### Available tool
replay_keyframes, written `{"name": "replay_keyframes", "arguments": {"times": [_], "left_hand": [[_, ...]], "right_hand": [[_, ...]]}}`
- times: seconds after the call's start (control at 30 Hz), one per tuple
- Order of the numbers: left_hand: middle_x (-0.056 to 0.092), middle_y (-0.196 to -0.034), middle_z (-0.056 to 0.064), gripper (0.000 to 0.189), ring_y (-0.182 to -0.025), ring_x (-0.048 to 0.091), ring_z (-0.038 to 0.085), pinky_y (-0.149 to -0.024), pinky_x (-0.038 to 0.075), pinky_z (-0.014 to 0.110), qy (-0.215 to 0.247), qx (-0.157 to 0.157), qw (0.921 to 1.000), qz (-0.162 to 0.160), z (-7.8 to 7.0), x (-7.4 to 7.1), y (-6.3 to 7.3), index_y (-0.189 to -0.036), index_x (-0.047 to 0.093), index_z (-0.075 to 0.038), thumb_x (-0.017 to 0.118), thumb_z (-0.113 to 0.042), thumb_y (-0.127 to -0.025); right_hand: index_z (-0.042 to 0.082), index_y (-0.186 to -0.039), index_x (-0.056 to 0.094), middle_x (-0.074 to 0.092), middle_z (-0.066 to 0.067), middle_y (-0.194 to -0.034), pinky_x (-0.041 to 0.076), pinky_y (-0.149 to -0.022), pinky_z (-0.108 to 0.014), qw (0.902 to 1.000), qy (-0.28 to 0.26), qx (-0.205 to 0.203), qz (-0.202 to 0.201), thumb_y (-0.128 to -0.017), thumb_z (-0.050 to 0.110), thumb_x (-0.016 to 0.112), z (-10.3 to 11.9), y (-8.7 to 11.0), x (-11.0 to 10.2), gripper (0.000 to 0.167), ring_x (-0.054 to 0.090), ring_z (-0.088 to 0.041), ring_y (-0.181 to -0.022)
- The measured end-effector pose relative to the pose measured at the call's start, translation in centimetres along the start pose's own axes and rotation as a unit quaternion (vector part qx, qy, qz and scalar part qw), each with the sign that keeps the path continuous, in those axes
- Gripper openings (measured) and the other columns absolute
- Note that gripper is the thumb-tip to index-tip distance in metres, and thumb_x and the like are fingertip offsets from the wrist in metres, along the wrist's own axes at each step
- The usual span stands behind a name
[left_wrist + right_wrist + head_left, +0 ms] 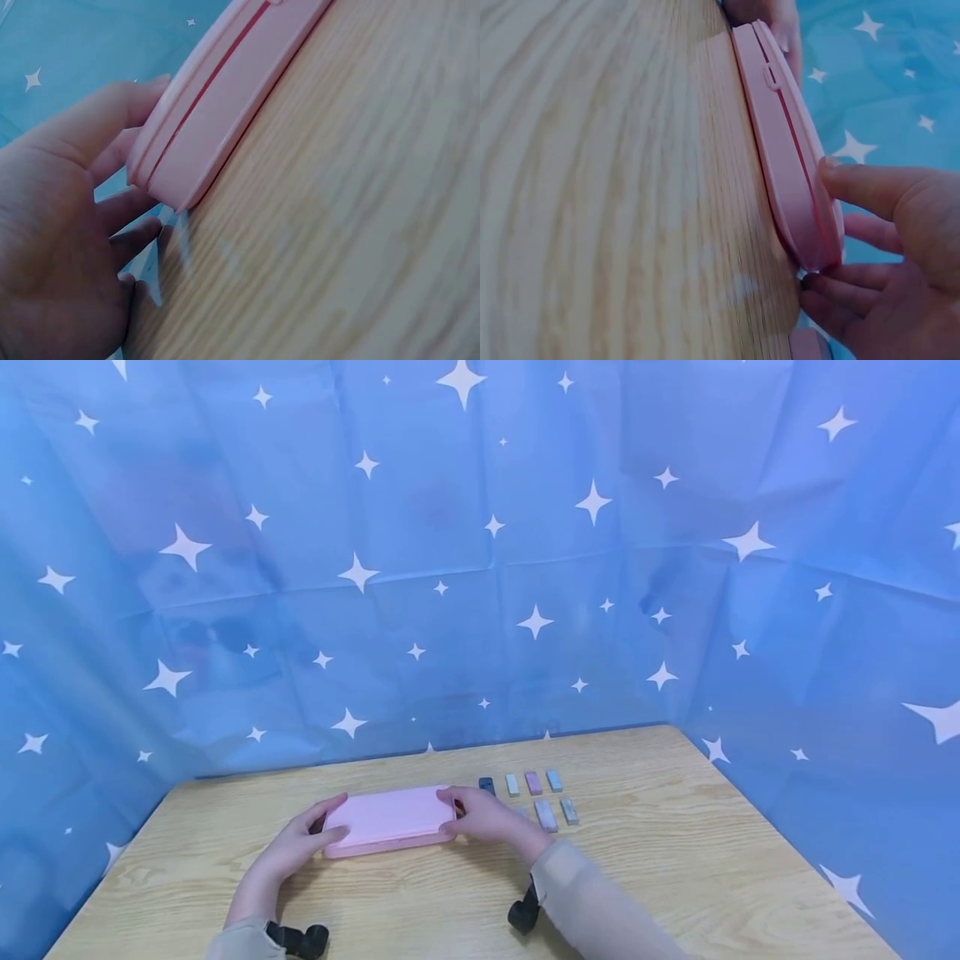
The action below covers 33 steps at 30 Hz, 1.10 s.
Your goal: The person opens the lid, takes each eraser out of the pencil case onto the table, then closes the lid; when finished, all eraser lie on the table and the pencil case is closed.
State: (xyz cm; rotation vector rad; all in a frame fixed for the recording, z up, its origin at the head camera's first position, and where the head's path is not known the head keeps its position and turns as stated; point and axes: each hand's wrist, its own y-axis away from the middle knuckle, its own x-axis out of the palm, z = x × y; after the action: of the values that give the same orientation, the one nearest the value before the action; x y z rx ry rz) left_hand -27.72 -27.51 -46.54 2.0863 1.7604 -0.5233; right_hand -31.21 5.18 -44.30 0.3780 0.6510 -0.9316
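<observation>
A long pink case [390,817] with rounded corners lies flat on the wooden table, its lid down. A thin red seam runs along its side, and a small clasp [771,77] shows in the right wrist view. My left hand [294,846] grips the left end, thumb on the lid's near edge and a finger at the far corner. At the other end my right hand [491,817] holds the case, its thumb pressing the lid's edge in the right wrist view. The other fingers go behind the end and are partly hidden. What the case contains is hidden.
Several small blocks in blue, purple and pale tones, such as a purple block [533,782] and a pale block [546,816], lie in two rows just right of the case. A blue star-patterned curtain [450,635] hangs behind the wooden table [675,860].
</observation>
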Motion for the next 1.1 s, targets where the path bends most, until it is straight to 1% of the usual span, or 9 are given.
{"name": "replay_keyframes", "arguments": {"times": [0.1,0.17,0.37,0.47,0.57,0.73,0.8,0.97,1.1], "left_hand": [[0.027,-0.155,0.020,0.071,-0.143,0.017,0.040,-0.115,0.015,0.053,-0.010,-0.002,0.9999,0.003,-0.1,0.0,-0.2,-0.149,0.038,-0.009,0.069,-0.033,-0.090],[0.027,-0.155,0.020,0.071,-0.143,0.017,0.041,-0.115,0.014,0.054,-0.020,-0.001,0.9998,0.003,0.0,0.1,0.0,-0.149,0.038,-0.010,0.069,-0.034,-0.090],[0.032,-0.153,0.021,0.069,-0.141,0.021,0.045,-0.112,0.015,0.060,-0.054,0.033,0.9980,-0.009,0.1,0.4,0.0,-0.149,0.039,-0.009,0.066,-0.037,-0.092],[0.032,-0.152,0.020,0.068,-0.141,0.021,0.044,-0.112,0.015,0.060,-0.052,0.038,0.9978,-0.018,0.0,0.5,-0.2,-0.148,0.040,-0.008,0.066,-0.036,-0.092],[0.030,-0.153,0.021,0.068,-0.141,0.018,0.045,-0.112,0.013,0.060,-0.057,0.030,0.9977,-0.021,-0.1,0.4,-0.3,-0.149,0.038,-0.009,0.064,-0.037,-0.093],[0.025,-0.155,0.024,0.069,-0.142,0.011,0.047,-0.109,0.002,0.068,-0.079,0.002,0.9965,-0.028,-0.2,0.4,-0.4,-0.152,0.034,-0.012,0.059,-0.042,-0.095],[0.024,-0.155,0.024,0.070,-0.143,0.009,0.047,-0.108,-0.001,0.069,-0.081,-0.003,0.9963,-0.029,-0.2,0.3,-0.5,-0.152,0.033,-0.012,0.059,-0.043,-0.095],[0.023,-0.154,0.026,0.070,-0.142,0.007,0.048,-0.110,0.006,0.067,-0.071,-0.001,0.9972,-0.024,-0.3,0.3,-0.8,-0.151,0.034,-0.010,0.061,-0.041,-0.094],[0.023,-0.154,0.026,0.070,-0.142,0.007,0.049,-0.109,0.007,0.067,-0.074,-0.001,0.9971,-0.017,-0.4,0.1,-0.8,-0.151,0.034,-0.011,0.061,-0.040,-0.094]], "right_hand": [[0.010,-0.142,0.050,0.048,-0.008,-0.145,0.041,-0.105,-0.040,1.0000,0.004,-0.002,-0.008,-0.089,0.021,0.072,-0.2,0.1,-0.1,0.059,0.043,-0.026,-0.133],[0.009,-0.142,0.050,0.047,-0.009,-0.146,0.041,-0.105,-0.040,0.9999,0.007,-0.010,-0.010,-0.089,0.021,0.072,-0.4,0.2,0.1,0.059,0.043,-0.027,-0.133],[0.008,-0.142,0.049,0.041,-0.012,-0.149,0.040,-0.106,-0.040,0.9995,-0.001,-0.019,-0.026,-0.091,0.019,0.069,-1.2,0.3,0.5,0.057,0.040,-0.027,-0.136],[0.008,-0.143,0.048,0.040,-0.014,-0.150,0.040,-0.106,-0.040,0.9993,-0.001,-0.021,-0.031,-0.091,0.018,0.069,-1.2,0.1,0.5,0.057,0.039,-0.028,-0.136],[0.008,-0.145,0.046,0.038,-0.015,-0.151,0.040,-0.106,-0.040,0.9995,-0.002,-0.020,-0.026,-0.092,0.018,0.068,-1.0,-0.2,0.5,0.058,0.039,-0.028,-0.136],[0.008,-0.146,0.044,0.038,-0.015,-0.151,0.042,-0.104,-0.040,0.9997,0.012,-0.010,-0.017,-0.092,0.018,0.067,-0.4,-0.7,0.3,0.059,0.038,-0.028,-0.137],[0.008,-0.145,0.045,0.038,-0.014,-0.151,0.044,-0.100,-0.037,0.9997,0.018,-0.005,-0.015,-0.092,0.017,0.067,-0.2,-1.0,0.1,0.059,0.038,-0.028,-0.137],[0.009,-0.145,0.045,0.037,-0.015,-0.152,0.044,-0.084,-0.031,0.9998,0.019,0.006,-0.006,-0.091,0.016,0.068,0.0,-1.3,-0.2,0.060,0.039,-0.027,-0.136],[0.009,-0.145,0.046,0.038,-0.015,-0.151,0.043,-0.085,-0.031,0.9998,0.020,0.009,-0.004,-0.090,0.016,0.069,-0.1,-1.3,-0.3,0.060,0.037,-0.027,-0.137]]}}
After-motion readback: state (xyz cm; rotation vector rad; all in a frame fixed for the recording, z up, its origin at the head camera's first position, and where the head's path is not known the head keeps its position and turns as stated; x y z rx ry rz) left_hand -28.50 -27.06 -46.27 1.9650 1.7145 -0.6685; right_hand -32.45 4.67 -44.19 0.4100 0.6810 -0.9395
